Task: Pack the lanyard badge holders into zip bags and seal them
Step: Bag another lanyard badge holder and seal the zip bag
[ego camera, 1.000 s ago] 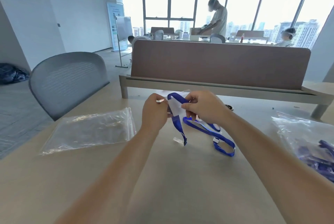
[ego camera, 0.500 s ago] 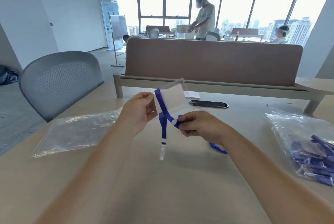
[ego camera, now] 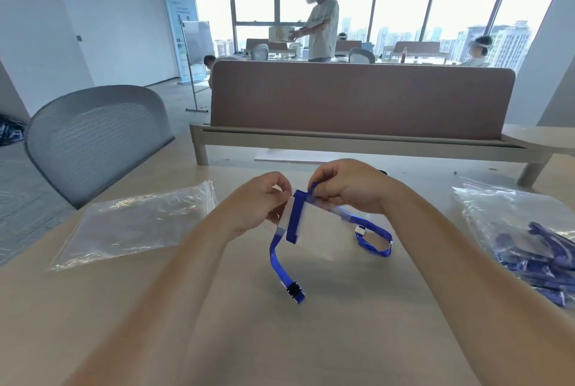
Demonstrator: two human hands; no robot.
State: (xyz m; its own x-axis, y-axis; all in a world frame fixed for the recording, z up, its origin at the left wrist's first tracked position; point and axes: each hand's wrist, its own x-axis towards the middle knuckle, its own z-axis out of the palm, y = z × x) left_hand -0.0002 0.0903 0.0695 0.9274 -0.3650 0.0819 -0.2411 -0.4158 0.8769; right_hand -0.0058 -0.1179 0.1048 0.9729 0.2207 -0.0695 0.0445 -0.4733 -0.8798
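The clear badge holder (ego camera: 311, 223) is held over the middle of the table (ego camera: 280, 339), and its blue strap (ego camera: 294, 220) is wrapped across it. The left hand (ego camera: 259, 203) pinches the holder's edge at nine o'clock. The right hand (ego camera: 345, 188) pinches the strap at the holder's twelve o'clock. One strap end hangs toward six o'clock. An empty zip bag (ego camera: 133, 223) lies flat at nine o'clock, a filled bag (ego camera: 513, 223) at three o'clock, and a grey chair (ego camera: 96, 136) at ten.
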